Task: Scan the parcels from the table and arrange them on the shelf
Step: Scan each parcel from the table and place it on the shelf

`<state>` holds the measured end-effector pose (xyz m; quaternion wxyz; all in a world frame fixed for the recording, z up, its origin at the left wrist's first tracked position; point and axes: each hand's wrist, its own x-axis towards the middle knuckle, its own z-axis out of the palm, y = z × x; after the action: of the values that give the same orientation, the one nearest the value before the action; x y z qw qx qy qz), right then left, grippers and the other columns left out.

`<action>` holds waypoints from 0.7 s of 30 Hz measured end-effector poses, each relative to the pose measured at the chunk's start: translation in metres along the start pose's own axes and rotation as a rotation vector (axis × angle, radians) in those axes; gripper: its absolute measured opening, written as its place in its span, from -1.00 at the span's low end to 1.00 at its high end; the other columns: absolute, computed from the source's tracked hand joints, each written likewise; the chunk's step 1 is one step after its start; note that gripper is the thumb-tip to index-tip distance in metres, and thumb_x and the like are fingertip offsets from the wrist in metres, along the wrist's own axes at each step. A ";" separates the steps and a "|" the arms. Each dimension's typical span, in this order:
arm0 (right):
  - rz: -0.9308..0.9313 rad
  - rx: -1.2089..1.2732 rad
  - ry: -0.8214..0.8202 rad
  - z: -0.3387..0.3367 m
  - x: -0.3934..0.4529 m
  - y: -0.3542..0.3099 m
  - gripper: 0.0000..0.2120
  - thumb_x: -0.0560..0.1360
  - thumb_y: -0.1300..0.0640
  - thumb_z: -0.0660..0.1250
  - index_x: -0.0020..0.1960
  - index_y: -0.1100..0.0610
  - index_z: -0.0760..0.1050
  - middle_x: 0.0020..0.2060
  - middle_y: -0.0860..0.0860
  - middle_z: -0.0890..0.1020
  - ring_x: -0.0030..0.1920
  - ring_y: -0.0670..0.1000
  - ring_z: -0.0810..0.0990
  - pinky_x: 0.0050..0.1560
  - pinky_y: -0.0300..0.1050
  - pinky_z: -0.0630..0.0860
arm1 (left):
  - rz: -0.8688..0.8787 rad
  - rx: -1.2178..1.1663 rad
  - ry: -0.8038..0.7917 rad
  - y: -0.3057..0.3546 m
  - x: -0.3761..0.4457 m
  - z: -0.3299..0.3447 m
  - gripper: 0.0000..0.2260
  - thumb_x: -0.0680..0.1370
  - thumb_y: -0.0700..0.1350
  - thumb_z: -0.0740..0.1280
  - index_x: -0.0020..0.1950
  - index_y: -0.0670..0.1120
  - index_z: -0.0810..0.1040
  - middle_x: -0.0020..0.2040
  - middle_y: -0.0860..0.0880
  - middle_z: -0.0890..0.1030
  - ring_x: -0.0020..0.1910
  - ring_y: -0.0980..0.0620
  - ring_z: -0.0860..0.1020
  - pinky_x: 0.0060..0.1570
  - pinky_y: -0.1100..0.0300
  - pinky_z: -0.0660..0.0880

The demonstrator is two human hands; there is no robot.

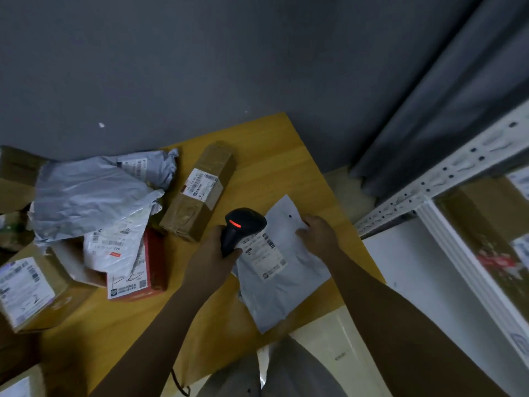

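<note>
1. The left hand [213,247] has its grip clenched round the scanner [243,227], whose head hangs over the label [263,253], probably to read the barcode.
2. The right hand [315,233] pinches the far edge of the grey mailer [286,282], holding it flat on the tabletop [272,156].
3. More parcels [114,213] wait to the left; the shelf [429,270] stands to the right.
</note>
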<state>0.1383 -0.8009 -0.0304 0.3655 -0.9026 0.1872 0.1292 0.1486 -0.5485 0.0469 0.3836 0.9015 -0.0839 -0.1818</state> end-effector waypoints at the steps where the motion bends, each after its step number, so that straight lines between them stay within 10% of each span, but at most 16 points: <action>1: 0.000 0.055 0.041 -0.003 -0.014 0.004 -0.77 0.60 0.22 0.23 -0.17 -0.04 0.45 -0.28 -0.01 0.48 -0.27 -0.03 0.45 -0.14 -0.11 0.25 | 0.026 -0.008 -0.013 0.006 -0.002 0.001 -0.78 0.53 -0.14 0.37 0.07 -0.02 0.35 -0.21 0.05 0.46 -0.29 0.11 0.47 -0.36 0.19 0.32; 7: 0.141 0.246 0.410 -0.033 -0.119 0.032 -0.88 0.56 0.20 0.30 -0.08 0.26 0.54 -0.28 0.11 0.53 -0.32 -0.05 0.41 -0.24 -0.19 0.28 | 0.208 -0.042 -0.203 0.051 -0.026 0.027 -0.84 0.54 -0.18 0.35 0.04 -0.12 0.40 -0.27 0.00 0.42 -0.38 0.10 0.40 -0.33 0.17 0.33; 14: 0.231 0.424 0.807 -0.124 -0.276 0.080 -0.88 0.51 0.22 0.38 -0.16 0.04 0.55 -0.28 -0.18 0.59 -0.24 -0.26 0.52 -0.18 -0.35 0.37 | 0.502 -0.046 -0.391 0.165 -0.079 0.089 -0.74 0.51 -0.10 0.38 0.15 -0.03 0.41 -0.09 0.01 0.55 -0.12 -0.05 0.54 -0.16 0.04 0.43; 21: 0.303 0.544 1.246 -0.210 -0.430 0.153 -0.84 0.49 0.24 0.41 -0.22 0.07 0.50 -0.33 -0.06 0.53 -0.31 -0.21 0.45 -0.23 -0.29 0.38 | 0.796 -0.058 -0.575 0.288 -0.167 0.176 -0.66 0.50 -0.14 0.40 0.23 -0.09 0.41 0.02 -0.02 0.56 0.00 -0.05 0.54 -0.10 0.11 0.42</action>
<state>-0.2932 -0.9462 0.1823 0.3813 -0.6487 0.5115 -0.4149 -0.0770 -0.8157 0.1867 0.4095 0.7018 -0.5192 -0.2650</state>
